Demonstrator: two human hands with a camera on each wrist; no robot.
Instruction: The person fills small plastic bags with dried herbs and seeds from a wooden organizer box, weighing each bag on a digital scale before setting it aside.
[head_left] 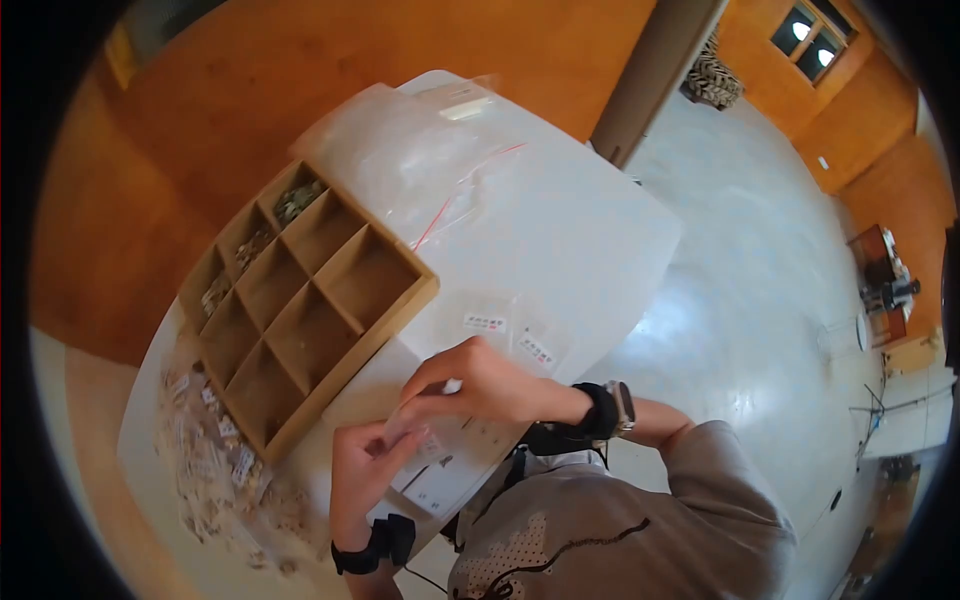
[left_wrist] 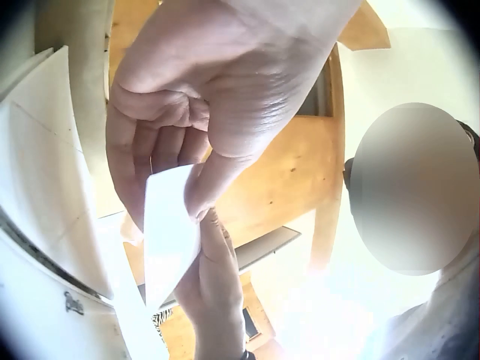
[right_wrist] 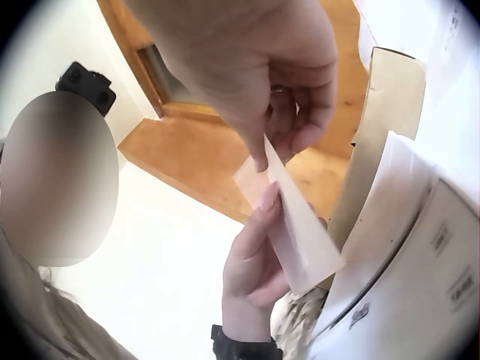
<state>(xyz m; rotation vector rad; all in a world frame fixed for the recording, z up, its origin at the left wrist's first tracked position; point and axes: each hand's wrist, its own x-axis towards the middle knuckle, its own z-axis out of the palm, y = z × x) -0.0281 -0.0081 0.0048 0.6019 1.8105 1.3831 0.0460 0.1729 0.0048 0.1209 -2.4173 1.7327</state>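
Note:
A small whitish sheet or flat packet (left_wrist: 169,225) is held up between the two hands; I cannot tell whether it is paper or a plastic bag. My left hand (head_left: 362,475) pinches it from one side, its thumb on the near face in the left wrist view. From the other side my right hand (head_left: 485,382) pinches its upper edge, seen in the right wrist view with the thumb pressed on it. Below the hands lie white printed sheets (head_left: 430,487). Two clear bags with printed labels (head_left: 484,323) rest on the table just beyond the right hand.
A divided wooden box (head_left: 352,370) stands left of centre, small pieces in several compartments along its far side. Many small filled bags (head_left: 215,430) are heaped at the table's left edge. Large clear plastic bags (head_left: 370,150) cover the far end of the white table (head_left: 590,230).

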